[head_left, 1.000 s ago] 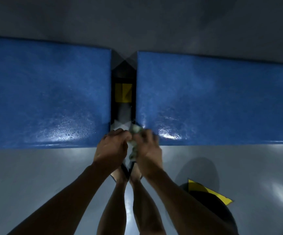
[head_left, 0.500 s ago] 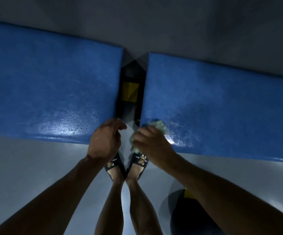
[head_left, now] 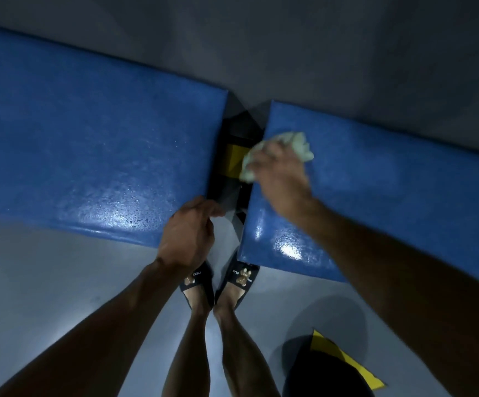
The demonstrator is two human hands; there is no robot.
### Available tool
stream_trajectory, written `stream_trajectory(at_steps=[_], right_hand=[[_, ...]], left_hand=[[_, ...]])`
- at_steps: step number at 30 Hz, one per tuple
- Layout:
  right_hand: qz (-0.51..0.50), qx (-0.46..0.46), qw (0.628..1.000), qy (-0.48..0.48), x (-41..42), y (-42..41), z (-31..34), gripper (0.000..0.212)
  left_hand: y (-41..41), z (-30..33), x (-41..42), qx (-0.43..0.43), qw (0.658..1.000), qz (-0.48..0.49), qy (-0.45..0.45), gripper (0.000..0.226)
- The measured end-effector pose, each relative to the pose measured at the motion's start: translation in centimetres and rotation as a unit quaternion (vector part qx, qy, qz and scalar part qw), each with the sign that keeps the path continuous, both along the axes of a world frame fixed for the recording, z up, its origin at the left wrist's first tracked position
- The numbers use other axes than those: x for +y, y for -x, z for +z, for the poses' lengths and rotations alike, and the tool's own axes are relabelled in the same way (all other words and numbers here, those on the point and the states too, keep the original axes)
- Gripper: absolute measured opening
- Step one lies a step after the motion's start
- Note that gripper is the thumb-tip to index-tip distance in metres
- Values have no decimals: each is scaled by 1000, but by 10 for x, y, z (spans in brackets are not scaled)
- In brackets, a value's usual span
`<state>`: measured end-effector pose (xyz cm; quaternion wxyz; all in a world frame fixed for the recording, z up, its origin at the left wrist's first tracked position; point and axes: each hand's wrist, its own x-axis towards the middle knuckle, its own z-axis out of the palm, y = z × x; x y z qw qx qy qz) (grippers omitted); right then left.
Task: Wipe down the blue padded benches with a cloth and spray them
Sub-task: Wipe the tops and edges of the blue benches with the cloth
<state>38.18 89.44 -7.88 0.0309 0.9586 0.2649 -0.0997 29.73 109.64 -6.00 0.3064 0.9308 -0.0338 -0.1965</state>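
Below you the grey floor [head_left: 46,282] carries two blue padded benches set end to end with a dark gap [head_left: 234,179] between them. The left bench [head_left: 89,144] is the larger in view, running off the left edge, and its near edge by the gap shines with fine wet droplets. The right bench [head_left: 390,196] runs off the right edge, with a bright wet sheen at its near left corner. Your right hand [head_left: 282,179] lies palm down on the right bench, just inside its left edge and closer to the far edge, its fingers closed over a crumpled pale cloth [head_left: 287,144] that it presses onto the pad; one part of the cloth hangs past the bench's left edge over the gap, another sticks out beyond your fingertips. Your left hand [head_left: 188,233] sits at the near right corner of the left bench, fingers loosely curled and holding nothing that shows. Your feet in dark slippers [head_left: 239,277] stand on the floor right before the gap. A dark object with a yellow patch [head_left: 344,359] sits on the floor at the lower right. A yellow block [head_left: 234,159] shows down in the gap.
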Motion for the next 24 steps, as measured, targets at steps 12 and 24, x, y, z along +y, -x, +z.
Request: stream_trajectory(at_steps=[12, 24], right_hand=[[6, -43, 997, -67, -40, -84, -9, 43], [-221, 25, 959, -178, -45, 119, -2, 62]], left_hand=[[-18, 5, -18, -9, 1000, -15, 9, 36], [-8, 0, -43, 36, 998, -42, 20, 38]])
